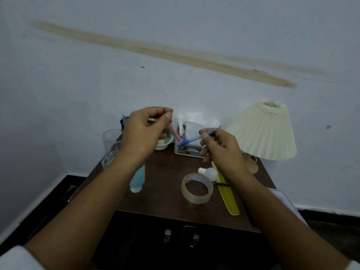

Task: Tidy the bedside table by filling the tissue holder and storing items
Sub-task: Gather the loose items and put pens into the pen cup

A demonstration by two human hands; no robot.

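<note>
Finding: your left hand [145,131] is raised over the back of the worktop [165,203], fingers and thumb pinched on a pink pen [174,131]; a green item sits in the same pinch, too blurred to identify. Your right hand [221,147] grips a blue pen [194,138] between thumb and fingers, the pen angled down to the left just in front of the tissue holder [190,151].

The tissue holder stands at the rear of the worktop, between a small white pot [162,145] and the lamp [263,131]; white tissue rises out of its top, so the filling step is judged done. The step in hand is judged to be storing the pens.

A dark cup [123,122] with pens in it shows behind your left hand, beside the glass [112,145]; it is the likely place for them. The next move calls for carrying both loads to that cup and lowering them in point first; the glass stands close, so keep your wrist clear of it.

Outstanding on the worktop: a blue tube [137,179], a tape roll [196,189], a bulb [209,173] touching a yellow strip [227,193].
</note>
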